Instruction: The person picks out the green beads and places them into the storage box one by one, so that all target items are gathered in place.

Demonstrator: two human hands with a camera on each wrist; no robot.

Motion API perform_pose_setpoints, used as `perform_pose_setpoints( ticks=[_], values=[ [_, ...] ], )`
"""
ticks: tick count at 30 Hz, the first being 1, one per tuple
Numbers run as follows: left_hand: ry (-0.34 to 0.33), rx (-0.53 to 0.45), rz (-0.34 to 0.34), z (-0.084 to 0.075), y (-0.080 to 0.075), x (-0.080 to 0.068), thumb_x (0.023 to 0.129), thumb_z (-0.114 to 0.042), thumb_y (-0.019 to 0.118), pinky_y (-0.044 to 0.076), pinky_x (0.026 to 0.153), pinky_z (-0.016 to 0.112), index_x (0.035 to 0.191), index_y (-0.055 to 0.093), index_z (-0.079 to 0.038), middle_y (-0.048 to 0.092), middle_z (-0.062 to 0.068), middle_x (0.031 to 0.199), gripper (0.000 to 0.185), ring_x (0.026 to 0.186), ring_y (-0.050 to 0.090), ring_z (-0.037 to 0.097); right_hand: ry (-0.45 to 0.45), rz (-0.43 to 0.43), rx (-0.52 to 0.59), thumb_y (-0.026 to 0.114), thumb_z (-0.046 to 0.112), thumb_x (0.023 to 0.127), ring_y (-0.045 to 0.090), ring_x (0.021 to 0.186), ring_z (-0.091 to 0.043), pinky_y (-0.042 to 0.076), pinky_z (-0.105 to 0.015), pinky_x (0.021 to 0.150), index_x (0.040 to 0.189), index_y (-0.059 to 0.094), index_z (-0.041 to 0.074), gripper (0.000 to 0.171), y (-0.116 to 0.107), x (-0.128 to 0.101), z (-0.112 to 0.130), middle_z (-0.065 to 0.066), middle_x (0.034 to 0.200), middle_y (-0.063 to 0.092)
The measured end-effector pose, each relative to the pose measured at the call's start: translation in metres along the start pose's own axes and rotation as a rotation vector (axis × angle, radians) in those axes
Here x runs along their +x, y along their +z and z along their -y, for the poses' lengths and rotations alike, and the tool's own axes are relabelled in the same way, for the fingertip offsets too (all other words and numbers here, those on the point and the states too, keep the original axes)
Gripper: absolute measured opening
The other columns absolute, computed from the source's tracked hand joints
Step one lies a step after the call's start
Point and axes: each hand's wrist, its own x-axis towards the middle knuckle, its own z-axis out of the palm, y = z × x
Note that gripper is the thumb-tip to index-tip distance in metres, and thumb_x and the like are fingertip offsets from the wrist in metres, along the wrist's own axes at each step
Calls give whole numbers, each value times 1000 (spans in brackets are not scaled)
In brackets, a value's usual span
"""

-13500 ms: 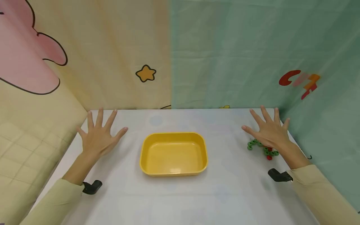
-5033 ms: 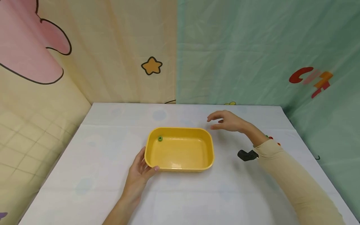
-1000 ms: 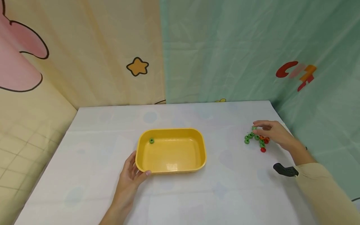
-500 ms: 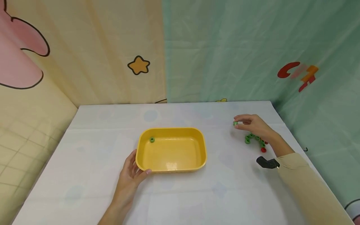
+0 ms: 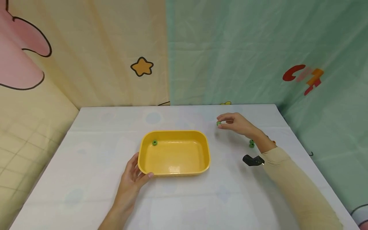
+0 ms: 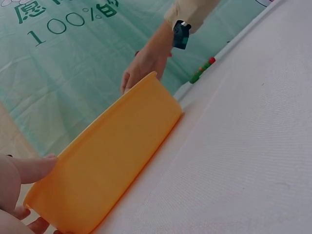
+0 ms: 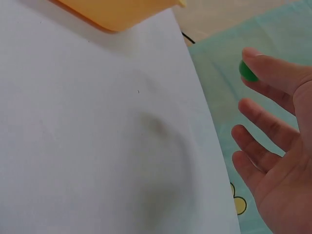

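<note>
A yellow rectangular tray (image 5: 173, 171) lies on the table, with one green bead (image 5: 155, 142) inside near its far left corner. My left hand (image 5: 130, 183) grips the tray's near left corner, thumb on the rim and fingers against the outer wall. Raised above the table, right of the tray's far corner, my right hand (image 5: 237, 124) pinches another green bead (image 7: 247, 72) between thumb and index finger; its other fingers are spread apart in the right wrist view. A pile of green and red beads (image 5: 251, 143) sits farther right, mostly hidden behind my right forearm.
White cloth covers the table (image 5: 184, 204). Printed curtains (image 5: 224, 57) stand along its back and right sides. A black wrist camera mount (image 5: 253, 160) sticks out from my right cuff, low over the table.
A second ago my right hand was at the bead pile. It has lifted a green bead and carried it left towards the tray. The left hand keeps its hold.
</note>
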Motion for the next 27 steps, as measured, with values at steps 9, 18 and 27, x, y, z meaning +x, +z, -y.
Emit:
perform_pose_setpoints(
  ticks=[9,18,27],
  values=[
    [-7,-1,-1,0,1,0,91,-4,80,38,112,20,165,20,-18,27,-2,165,96,147,31,17,-51,65,-9,76,21,97,47,137,-33,36,-54,118,124,71,-2,36,17,22,21,-16,143,58],
    [3,7,-1,-2,-1,-1,92,-5,79,38,113,20,165,20,-18,26,-1,165,94,148,30,19,-121,115,23,77,17,96,49,135,-31,39,-52,116,120,73,-2,31,38,47,44,-18,142,59],
    [0,3,-5,-2,0,-4,92,-4,78,39,111,17,164,20,-17,27,-1,164,94,147,30,20,-212,250,34,74,18,98,50,133,-27,40,-48,116,118,73,-2,28,66,70,69,-19,142,58]
  ],
)
